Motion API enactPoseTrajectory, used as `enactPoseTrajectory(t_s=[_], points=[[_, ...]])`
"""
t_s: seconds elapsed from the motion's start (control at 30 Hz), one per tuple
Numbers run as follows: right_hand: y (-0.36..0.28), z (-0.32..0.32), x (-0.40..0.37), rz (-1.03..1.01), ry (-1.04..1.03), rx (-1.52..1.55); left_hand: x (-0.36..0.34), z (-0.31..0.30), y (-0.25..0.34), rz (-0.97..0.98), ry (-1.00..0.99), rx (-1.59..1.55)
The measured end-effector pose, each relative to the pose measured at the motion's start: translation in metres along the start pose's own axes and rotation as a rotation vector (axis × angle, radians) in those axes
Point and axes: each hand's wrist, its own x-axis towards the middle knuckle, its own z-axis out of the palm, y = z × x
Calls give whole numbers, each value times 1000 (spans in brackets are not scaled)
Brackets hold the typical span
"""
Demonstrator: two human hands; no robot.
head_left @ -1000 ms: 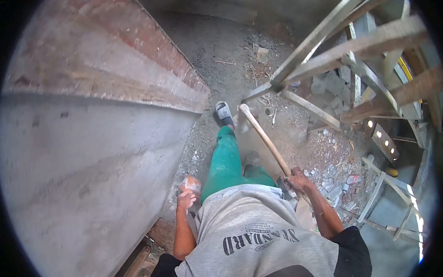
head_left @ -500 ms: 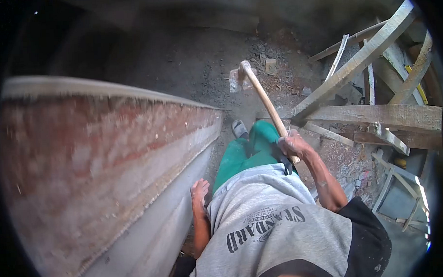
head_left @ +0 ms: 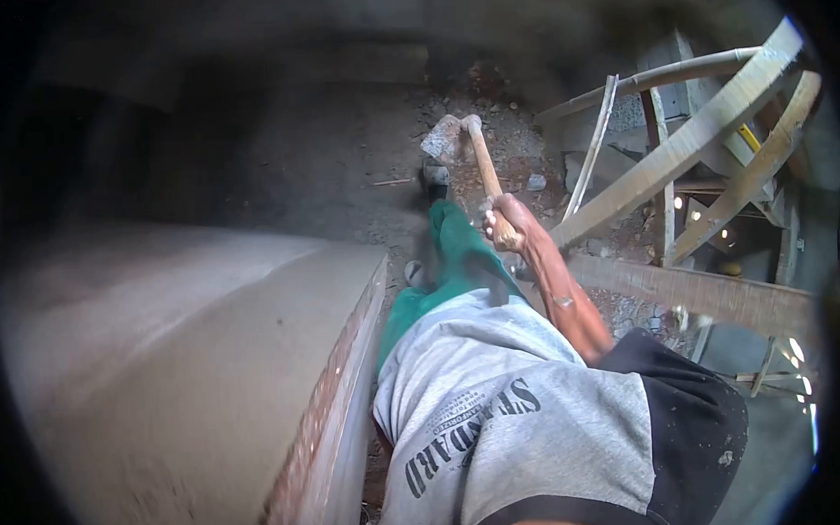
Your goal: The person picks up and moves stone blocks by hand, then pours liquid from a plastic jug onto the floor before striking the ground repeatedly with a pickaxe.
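Note:
Held out in front of me is a hoe (head_left: 487, 166) with a pale wooden handle and a broad, dusty blade. My right hand (head_left: 511, 218) is closed around the handle close to its butt end, arm stretched forward. The blade (head_left: 444, 138) is at the far end, over the rubble-strewn floor just beyond my front foot (head_left: 435, 177) in this view. My left hand is out of sight, on the side of the wall and my shirt.
A plastered wall (head_left: 210, 335) with exposed brick at its end stands close on my left. To the right, crossed wooden beams (head_left: 684, 151) lean as scaffolding, with a horizontal plank (head_left: 698, 285) near my right arm. Broken bricks and debris (head_left: 518, 148) cover the ground ahead.
I have stepped forward past more of the wall. My right arm has stretched out, carrying the hoe forward. My left hand, visible before beside the wall, has gone from view.

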Motion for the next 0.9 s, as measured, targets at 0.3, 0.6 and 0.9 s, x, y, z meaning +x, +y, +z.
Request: enactPoseTrajectory(t_s=[0.3, 0.6, 0.9], points=[[-58, -18, 60, -86, 54, 214, 70, 58, 146, 24, -103, -89], [-66, -12, 63, -171, 119, 174, 117, 59, 232, 76, -122, -120], [-41, -32, 64, -191, 71, 333, -2, 101, 459, 510, -57, 53]])
